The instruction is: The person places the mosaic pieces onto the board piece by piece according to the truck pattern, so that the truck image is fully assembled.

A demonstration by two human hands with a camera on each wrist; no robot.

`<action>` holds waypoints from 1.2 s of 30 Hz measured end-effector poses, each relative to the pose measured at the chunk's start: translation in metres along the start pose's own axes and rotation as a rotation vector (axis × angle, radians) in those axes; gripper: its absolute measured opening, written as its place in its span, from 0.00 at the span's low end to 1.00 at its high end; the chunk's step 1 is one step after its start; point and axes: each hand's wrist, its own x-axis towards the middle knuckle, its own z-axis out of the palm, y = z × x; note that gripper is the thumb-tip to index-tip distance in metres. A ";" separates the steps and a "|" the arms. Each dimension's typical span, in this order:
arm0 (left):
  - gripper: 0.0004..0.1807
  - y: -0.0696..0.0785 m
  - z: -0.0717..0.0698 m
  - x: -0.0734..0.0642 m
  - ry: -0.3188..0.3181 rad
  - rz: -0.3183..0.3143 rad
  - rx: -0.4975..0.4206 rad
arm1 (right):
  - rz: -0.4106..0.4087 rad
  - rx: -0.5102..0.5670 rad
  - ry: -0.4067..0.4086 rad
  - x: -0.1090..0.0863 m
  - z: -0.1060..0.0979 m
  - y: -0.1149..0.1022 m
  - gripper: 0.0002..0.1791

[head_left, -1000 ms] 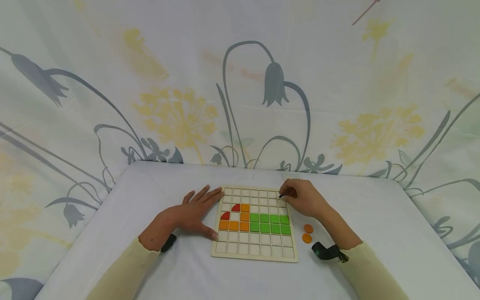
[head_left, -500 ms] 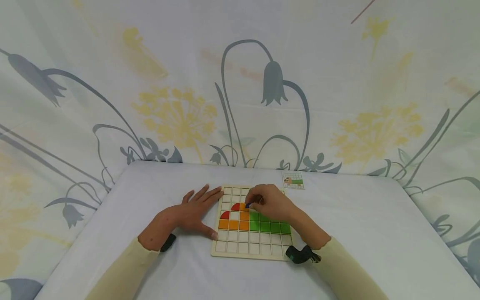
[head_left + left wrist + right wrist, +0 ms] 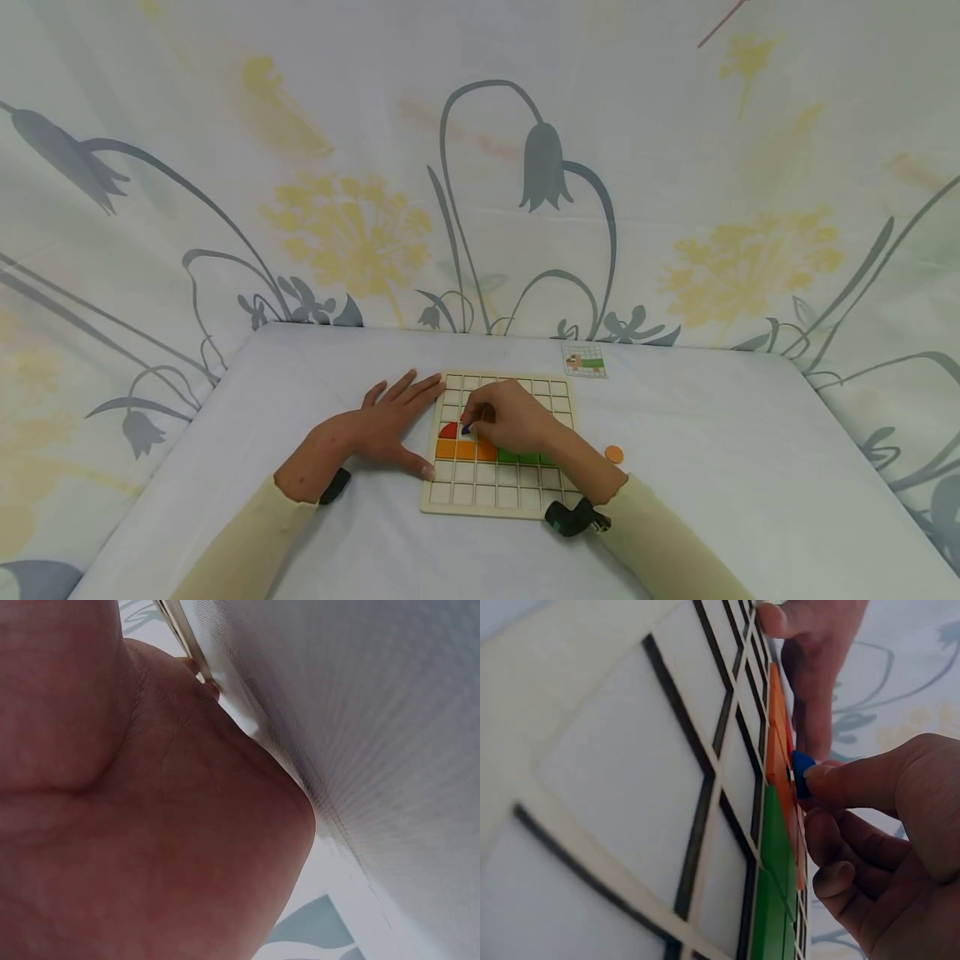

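My left hand (image 3: 382,429) rests with fingers spread against the left edge of the wooden grid board (image 3: 480,512). In the right wrist view, my right hand (image 3: 885,825) pinches a small blue piece (image 3: 802,772) between thumb and fingers, right over the board. The head view has the right hand above the left-middle cells, beside a red rounded tile (image 3: 447,431) and just above a row of orange square tiles (image 3: 465,450). Green square tiles (image 3: 508,457) lie in the cells to the right, partly hidden by the hand. The left wrist view is mostly palm.
A small printed card (image 3: 585,362) with a grid picture lies behind the board's right corner. One orange disc (image 3: 614,454) sits on the white cloth right of the board, by the right forearm. A flower-patterned curtain (image 3: 480,208) stands at the back.
My right hand has carried the blue piece leftward from the board's right edge to its left-middle cells, uncovering the card. The right forearm now hides one orange disc. My left hand stays put.
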 end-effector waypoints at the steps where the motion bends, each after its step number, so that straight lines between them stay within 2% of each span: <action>1: 0.70 0.000 0.000 0.000 0.001 -0.001 0.000 | 0.006 -0.002 0.000 0.000 0.001 -0.001 0.07; 7: 0.70 0.000 0.001 0.002 -0.007 -0.014 0.019 | 0.029 -0.012 0.010 -0.002 0.004 -0.001 0.06; 16: 0.70 0.000 0.000 0.002 -0.012 -0.012 0.019 | -0.014 -0.055 0.044 -0.002 0.008 -0.001 0.06; 27: 0.70 0.004 -0.002 -0.002 0.013 0.004 0.003 | 0.001 -0.074 0.048 -0.001 0.012 0.001 0.07; 31: 0.70 0.003 -0.002 -0.003 0.011 0.001 0.008 | -0.013 -0.070 0.051 -0.004 0.010 0.001 0.07; 36: 0.70 0.003 -0.001 -0.002 0.003 -0.004 0.018 | -0.038 -0.059 0.063 -0.016 0.000 0.003 0.06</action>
